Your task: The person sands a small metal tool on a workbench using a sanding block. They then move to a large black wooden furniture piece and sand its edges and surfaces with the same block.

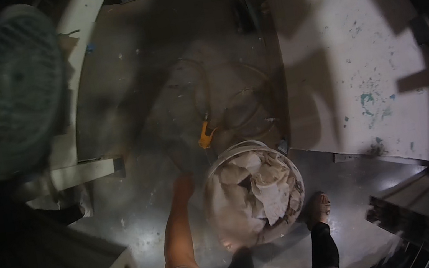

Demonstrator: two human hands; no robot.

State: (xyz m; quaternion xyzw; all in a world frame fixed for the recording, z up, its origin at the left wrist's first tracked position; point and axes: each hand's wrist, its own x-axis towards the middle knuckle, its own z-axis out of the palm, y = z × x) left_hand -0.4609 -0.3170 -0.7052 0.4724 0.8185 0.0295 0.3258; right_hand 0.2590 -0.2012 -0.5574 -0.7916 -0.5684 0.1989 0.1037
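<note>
My left hand (184, 186) reaches forward over the floor, left of a round whitish bucket (294, 169). Its fingers look closed, and a faint thin dark line runs forward from them. Blur hides what they hold, if anything. Crumpled off-white cloths or papers (268, 187) fill the bucket, which stands in front of my feet. Just beyond its rim lies a yellow gun-shaped tool (205, 135), apart from my hand, with a thin hose (205, 82) looping away across the floor. My right hand is out of view.
A large pale board with green paint specks (352, 84) stretches along the right. At the left are a big round grey fan-like object (16, 89) and a white beam (86, 173). Ridged dark stacks flank me, one at lower right (417, 208). My sandalled foot (320, 208) is beside the bucket.
</note>
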